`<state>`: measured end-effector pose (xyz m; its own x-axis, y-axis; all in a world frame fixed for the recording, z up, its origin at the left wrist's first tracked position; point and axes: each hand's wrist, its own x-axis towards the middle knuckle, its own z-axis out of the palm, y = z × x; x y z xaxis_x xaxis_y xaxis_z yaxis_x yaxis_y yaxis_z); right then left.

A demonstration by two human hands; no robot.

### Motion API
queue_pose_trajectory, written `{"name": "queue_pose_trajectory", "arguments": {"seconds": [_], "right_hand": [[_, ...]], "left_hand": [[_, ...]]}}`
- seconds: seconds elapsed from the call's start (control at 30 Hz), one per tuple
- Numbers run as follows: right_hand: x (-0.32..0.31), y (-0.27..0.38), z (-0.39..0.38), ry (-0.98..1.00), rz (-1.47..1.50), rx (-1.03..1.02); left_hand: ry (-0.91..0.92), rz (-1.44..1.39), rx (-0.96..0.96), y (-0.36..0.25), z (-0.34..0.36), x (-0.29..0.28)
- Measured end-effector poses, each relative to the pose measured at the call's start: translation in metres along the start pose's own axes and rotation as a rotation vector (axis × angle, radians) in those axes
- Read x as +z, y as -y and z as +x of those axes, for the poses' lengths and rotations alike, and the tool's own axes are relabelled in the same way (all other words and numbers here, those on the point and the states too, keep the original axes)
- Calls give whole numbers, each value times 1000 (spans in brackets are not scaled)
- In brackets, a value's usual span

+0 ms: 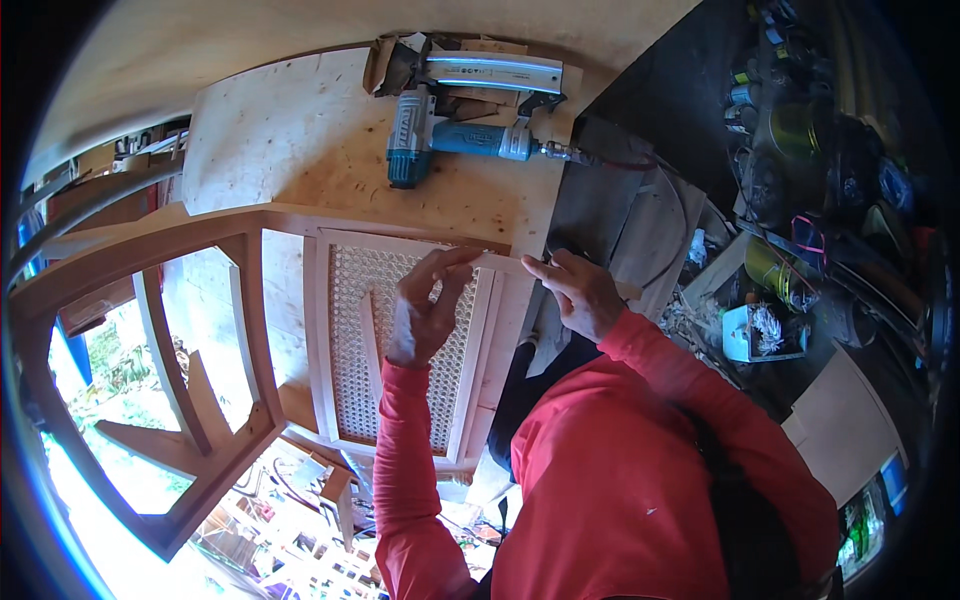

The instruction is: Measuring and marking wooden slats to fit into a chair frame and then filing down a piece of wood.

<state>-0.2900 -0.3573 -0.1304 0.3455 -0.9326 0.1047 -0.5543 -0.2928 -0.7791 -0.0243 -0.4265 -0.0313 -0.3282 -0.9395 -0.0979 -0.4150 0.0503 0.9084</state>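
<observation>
A thin pale wooden strip (pixel 503 264) spans the gap between my hands, over the top right corner of a wooden frame (pixel 318 350). My left hand (pixel 428 305) pinches its left end between thumb and fingers. Toward its other end my right hand (pixel 582 295) is closed on it, index finger laid along the wood. A short end pokes out past the right hand. Woven cane webbing (pixel 395 375) fills the frame below my left hand. Another narrow wooden strip (pixel 371 340) lies across the webbing.
Beyond the frame a teal and grey nail gun (pixel 470 140) lies on a plywood sheet (pixel 290 130), its air hose (pixel 640 165) running right. A curved wooden chair frame (pixel 255 330) stands at left. Containers and clutter, including a white bucket (pixel 740 332), fill the right side.
</observation>
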Motion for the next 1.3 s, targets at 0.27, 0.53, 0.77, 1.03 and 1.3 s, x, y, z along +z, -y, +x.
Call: {"name": "queue_pose_trajectory", "arguments": {"seconds": [0.27,0.53,0.77,1.03,1.3], "right_hand": [[-3,2,3,26,-1,4],[-5,4,4,16,-3,2],[-4,4,4,19,-21,1],[-6,6,6,29,-21,8],[-6,7,6,27,-9,20]], "left_hand": [[3,100,-36,11,12,9],[-9,192,33,18,16,13],[-22,179,46,18,14,14],[4,178,13,16,15,12],[4,166,-3,15,15,10]]}}
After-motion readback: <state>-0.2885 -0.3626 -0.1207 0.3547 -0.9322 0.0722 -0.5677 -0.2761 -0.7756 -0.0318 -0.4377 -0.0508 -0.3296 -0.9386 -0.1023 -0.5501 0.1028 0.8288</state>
